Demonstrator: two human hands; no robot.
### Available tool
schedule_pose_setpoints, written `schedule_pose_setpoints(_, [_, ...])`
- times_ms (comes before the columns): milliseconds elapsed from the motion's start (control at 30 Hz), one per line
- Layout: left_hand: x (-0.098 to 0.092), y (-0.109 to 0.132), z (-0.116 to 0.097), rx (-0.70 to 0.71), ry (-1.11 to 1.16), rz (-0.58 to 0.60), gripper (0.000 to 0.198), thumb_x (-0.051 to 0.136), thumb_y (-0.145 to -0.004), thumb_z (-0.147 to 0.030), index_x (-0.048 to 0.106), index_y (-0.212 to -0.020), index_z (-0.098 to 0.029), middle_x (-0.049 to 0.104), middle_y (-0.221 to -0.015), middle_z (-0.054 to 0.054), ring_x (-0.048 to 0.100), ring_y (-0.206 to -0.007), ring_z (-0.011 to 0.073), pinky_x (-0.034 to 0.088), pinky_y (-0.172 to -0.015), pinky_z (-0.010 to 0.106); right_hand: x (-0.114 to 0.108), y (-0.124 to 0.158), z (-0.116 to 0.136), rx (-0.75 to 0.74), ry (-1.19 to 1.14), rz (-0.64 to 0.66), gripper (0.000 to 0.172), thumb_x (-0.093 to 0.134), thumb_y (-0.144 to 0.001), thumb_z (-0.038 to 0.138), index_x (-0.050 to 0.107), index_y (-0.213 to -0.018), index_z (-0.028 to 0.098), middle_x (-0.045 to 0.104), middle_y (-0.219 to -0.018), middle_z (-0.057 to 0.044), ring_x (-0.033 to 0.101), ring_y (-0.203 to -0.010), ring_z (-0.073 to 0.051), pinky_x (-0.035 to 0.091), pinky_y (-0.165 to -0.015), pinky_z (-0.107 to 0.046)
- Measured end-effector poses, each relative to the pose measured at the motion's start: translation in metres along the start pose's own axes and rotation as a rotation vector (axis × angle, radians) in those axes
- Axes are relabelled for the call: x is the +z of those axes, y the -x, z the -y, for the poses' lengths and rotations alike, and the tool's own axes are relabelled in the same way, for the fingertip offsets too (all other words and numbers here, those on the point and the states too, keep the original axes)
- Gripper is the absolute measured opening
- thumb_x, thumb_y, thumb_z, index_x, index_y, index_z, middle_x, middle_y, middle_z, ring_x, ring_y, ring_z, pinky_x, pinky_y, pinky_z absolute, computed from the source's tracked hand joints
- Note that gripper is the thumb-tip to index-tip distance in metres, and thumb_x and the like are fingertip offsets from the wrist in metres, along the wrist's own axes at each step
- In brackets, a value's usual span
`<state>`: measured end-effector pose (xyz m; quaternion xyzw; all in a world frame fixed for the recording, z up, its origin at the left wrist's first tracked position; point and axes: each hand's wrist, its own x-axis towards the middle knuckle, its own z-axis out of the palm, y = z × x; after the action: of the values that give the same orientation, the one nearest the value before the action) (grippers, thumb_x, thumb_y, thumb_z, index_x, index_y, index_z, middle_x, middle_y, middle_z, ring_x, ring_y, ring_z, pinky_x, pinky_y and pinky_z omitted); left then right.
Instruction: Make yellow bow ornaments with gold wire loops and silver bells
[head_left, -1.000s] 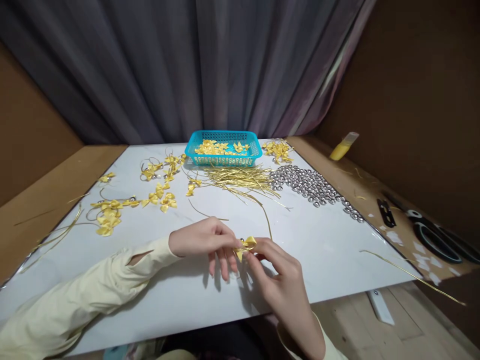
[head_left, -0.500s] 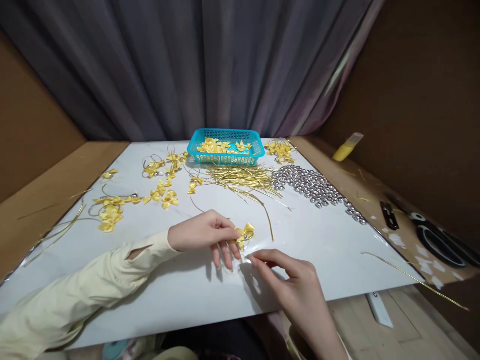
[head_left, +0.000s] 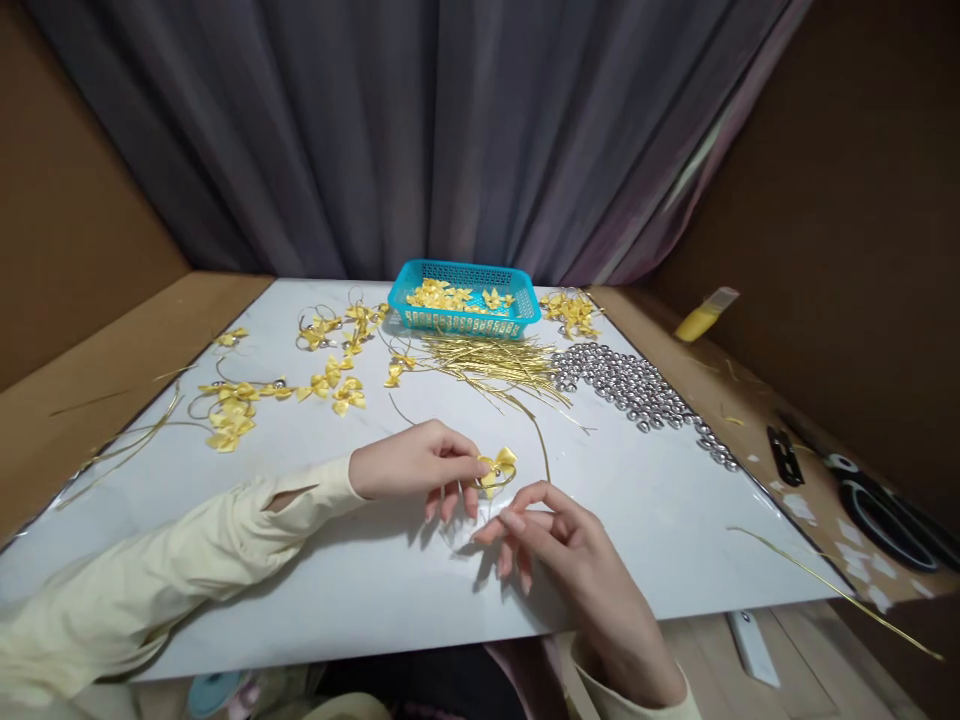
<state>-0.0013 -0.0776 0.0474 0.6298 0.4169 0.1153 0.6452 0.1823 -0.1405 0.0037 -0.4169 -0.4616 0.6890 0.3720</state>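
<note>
A yellow ribbon bow (head_left: pixel 505 461) with a loop of gold cord is pinched between the thumb and forefinger of my left hand (head_left: pixel 427 465), over the white table. Just below and right of it, my right hand (head_left: pixel 574 545) has its thumb and forefinger pressed together near the thin end hanging under the bow; whatever lies between those fingertips is too small to make out. Something clear and shiny, perhaps plastic, shows on the table (head_left: pixel 390 600) between the hands.
A blue basket (head_left: pixel 469 325) of yellow bows stands at the back, with gold cords (head_left: pixel 499 365) before it. Silver beads (head_left: pixel 637 385) spread to the right. Finished-looking bows (head_left: pixel 229 415) lie left. Black scissors (head_left: pixel 885 520), a black cutter (head_left: pixel 784 457) and a yellow-filled tube (head_left: pixel 705 316) are at right.
My right hand has shifted slightly left, and its other fingers now show below the pinch. My left hand keeps hold of the bow. The whole view has shifted a little.
</note>
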Motion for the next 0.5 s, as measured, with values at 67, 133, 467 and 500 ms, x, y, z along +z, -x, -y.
schedule_pose_setpoints(67, [0.0003,-0.0002,-0.0019,0.002,-0.002,-0.005,0.032,0.055,-0.080,-0.040,0.057,-0.064,-0.012,0.065,-0.062,0.002,0.052,-0.041,0.0068,0.044,-0.042,0.019,0.0002,-0.0031,-0.0017,0.027,-0.082,0.048,0.025,0.058,-0.081,0.040,0.044,-0.080,0.019,0.067,-0.073,-0.002,0.059,-0.052,-0.010,0.038,-0.045,-0.019])
schedule_pose_setpoints(133, [0.0006,-0.0005,-0.0036,0.004,0.001,-0.010,0.032,0.055,-0.079,-0.040,0.057,-0.064,-0.012,0.065,-0.062,0.002,0.052,-0.040,0.0069,0.045,-0.044,0.020,0.0003,-0.0057,-0.0034,0.021,-0.117,0.051,0.027,0.058,-0.081,0.041,0.043,-0.082,0.020,0.065,-0.070,-0.001,0.059,-0.050,-0.011,0.037,-0.042,-0.018])
schedule_pose_setpoints(467, [0.0009,-0.0028,-0.0007,0.022,-0.030,-0.023,0.030,0.052,-0.080,-0.039,0.056,-0.066,-0.012,0.065,-0.065,0.003,0.052,-0.042,0.0069,0.038,-0.038,0.017,-0.0060,-0.0094,-0.0066,-0.008,-0.127,-0.063,0.025,0.073,-0.069,0.033,0.060,-0.079,0.015,0.060,-0.060,0.003,0.046,-0.038,-0.003,0.035,-0.039,-0.016])
schedule_pose_setpoints(500, [0.0011,-0.0029,-0.0012,0.021,-0.040,-0.026,0.030,0.051,-0.081,-0.038,0.055,-0.066,-0.012,0.065,-0.065,0.003,0.051,-0.042,0.0064,0.037,-0.037,0.017,-0.0070,-0.0096,-0.0067,-0.035,-0.124,-0.073,0.023,0.074,-0.068,0.032,0.062,-0.080,0.015,0.061,-0.061,0.002,0.051,-0.043,-0.005,0.040,-0.043,-0.017])
